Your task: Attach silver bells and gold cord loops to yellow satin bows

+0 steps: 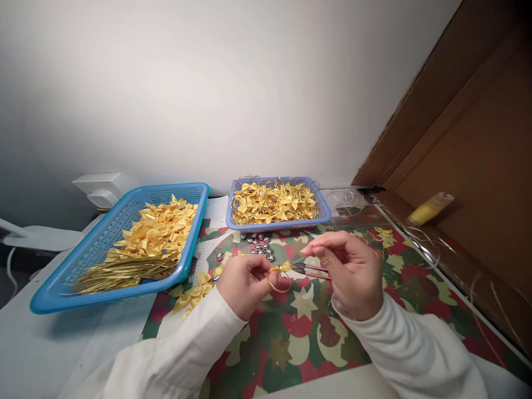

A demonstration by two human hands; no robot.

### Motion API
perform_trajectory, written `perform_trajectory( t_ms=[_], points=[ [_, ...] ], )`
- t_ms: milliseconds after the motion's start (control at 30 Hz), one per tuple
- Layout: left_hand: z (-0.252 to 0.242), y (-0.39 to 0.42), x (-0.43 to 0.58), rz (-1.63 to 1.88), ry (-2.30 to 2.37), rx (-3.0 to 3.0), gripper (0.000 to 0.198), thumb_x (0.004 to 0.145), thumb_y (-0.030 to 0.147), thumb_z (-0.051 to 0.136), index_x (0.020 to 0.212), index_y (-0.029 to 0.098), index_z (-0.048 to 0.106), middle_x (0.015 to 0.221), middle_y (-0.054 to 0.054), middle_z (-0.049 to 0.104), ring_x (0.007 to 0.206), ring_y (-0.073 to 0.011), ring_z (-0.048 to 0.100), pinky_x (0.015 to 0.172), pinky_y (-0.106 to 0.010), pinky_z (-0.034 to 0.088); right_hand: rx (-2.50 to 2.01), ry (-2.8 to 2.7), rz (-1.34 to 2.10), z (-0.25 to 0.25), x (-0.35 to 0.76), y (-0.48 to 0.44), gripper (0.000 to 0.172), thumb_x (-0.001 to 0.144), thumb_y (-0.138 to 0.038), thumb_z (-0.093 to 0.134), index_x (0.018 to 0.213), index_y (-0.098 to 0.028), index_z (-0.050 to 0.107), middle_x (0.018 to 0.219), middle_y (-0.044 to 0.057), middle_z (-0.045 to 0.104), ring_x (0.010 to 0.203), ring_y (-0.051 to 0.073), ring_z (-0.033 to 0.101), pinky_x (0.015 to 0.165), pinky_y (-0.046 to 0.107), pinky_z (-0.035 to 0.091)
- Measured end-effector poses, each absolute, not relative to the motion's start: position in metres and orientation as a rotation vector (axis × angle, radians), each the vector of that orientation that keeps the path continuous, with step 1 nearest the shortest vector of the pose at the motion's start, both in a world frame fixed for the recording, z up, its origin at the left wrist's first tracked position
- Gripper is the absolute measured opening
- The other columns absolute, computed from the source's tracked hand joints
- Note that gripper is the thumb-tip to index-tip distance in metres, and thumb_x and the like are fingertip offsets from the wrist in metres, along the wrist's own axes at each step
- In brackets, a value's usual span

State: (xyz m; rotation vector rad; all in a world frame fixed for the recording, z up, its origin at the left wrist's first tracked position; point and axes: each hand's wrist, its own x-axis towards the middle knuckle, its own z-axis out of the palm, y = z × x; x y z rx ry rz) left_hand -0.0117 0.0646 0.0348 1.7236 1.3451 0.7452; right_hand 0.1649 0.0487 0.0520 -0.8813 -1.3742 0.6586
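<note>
My left hand is closed, its thumb and fingers pinching a small gold ribbon bow. A loop of gold cord hangs from the bow below the fingertips. Just to the right, my right hand is closed in a pinch on a thin thread that runs towards the bow; whether a needle is on it I cannot tell. Small scissors with pink handles show between the hands, their handle ends hidden by my right hand. Silver bells and loose gold bows lie on the table around my left hand.
At left, a blue basket holds gold bows and a bundle of gold cords. A smaller blue basket with corded bows stands behind. Clear thread lies at back right, near a yellow-filled bottle by the brown panel.
</note>
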Motion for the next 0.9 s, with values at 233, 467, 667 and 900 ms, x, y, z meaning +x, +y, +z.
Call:
perform_trajectory(
  t_ms=[233,467,667,900],
  points=[
    [0.032,0.07,-0.011,0.678,1.284,1.72,0.012,0.065,0.021,0.057,0.055,0.015,0.061,0.047,-0.001,0.063,0.044,-0.0124,0.055,0.044,-0.02,0.042,-0.861,-1.391,0.679,0.05,0.163,0.047,0.007,0.08,-0.016,0.064,0.078,-0.023,0.066,0.072,0.0,0.07,0.07,0.015,0.066,0.065,0.027,0.054],
    [0.018,0.079,-0.02,0.492,1.274,1.977,0.016,0.069,0.027,0.058,0.065,0.016,0.068,0.056,-0.005,0.066,0.047,-0.0147,0.055,0.046,-0.024,0.042,-0.922,-1.428,0.762,0.044,0.161,0.049,0.004,0.08,-0.02,0.064,0.078,-0.022,0.067,0.073,0.001,0.07,0.07,0.014,0.066,0.064,0.026,0.054],
    [0.039,0.082,-0.036,0.681,0.846,2.285,0.059,0.059,0.008,0.051,0.116,0.02,0.057,0.12,-0.011,0.058,0.109,-0.0258,0.053,0.093,-0.039,0.042,-0.896,-1.51,0.919,0.041,0.159,0.056,0.004,0.078,-0.02,0.065,0.077,-0.02,0.068,0.081,0.004,0.071,0.081,0.017,0.066,0.076,0.032,0.055],
    [0.036,0.068,-0.008,0.677,0.889,1.915,0.023,0.082,0.032,0.051,0.075,0.015,0.065,0.07,-0.005,0.065,0.062,-0.0148,0.054,0.061,-0.027,0.044,-0.877,-1.551,0.909,0.033,0.158,0.059,0.004,0.078,-0.02,0.064,0.074,-0.02,0.067,0.077,0.003,0.066,0.079,0.017,0.062,0.074,0.032,0.051]
  ],
)
